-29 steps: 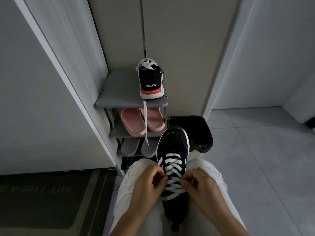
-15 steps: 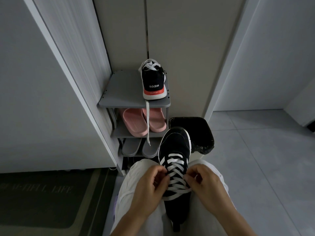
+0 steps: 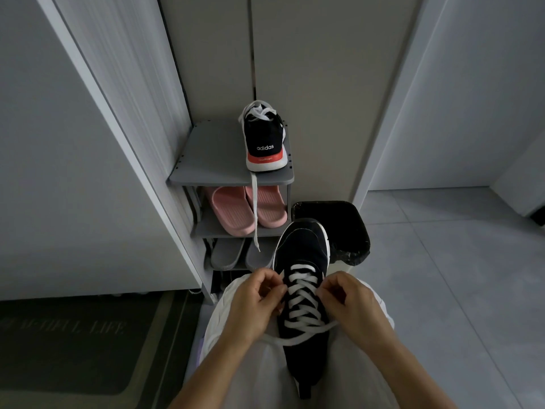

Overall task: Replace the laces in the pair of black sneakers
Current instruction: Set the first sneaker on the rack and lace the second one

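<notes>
A black sneaker [image 3: 303, 252] lies on my lap, toe pointing away, with a white lace [image 3: 303, 302] crossed through several eyelet rows. My left hand [image 3: 253, 305] pinches the lace at the shoe's left side. My right hand [image 3: 351, 305] pinches it at the right side. Loose lace ends run across the shoe near my wrists. The second black sneaker [image 3: 265, 140] stands heel toward me on the top of a grey shoe rack [image 3: 212, 160], one white lace end [image 3: 255, 211] hanging down over the lower shelves.
Pink slippers [image 3: 244, 211] and grey slippers [image 3: 230, 255] fill the rack's lower shelves. A black-lined bin [image 3: 348, 228] stands right of the rack, behind the shoe's toe. A dark doormat [image 3: 73, 340] lies at the left; grey tiled floor [image 3: 457, 276] extends right.
Both hands have shifted slightly up the shoe while staying on the lace, and the lace ends now trail across the shoe's tongue. The view has tilted a little.
</notes>
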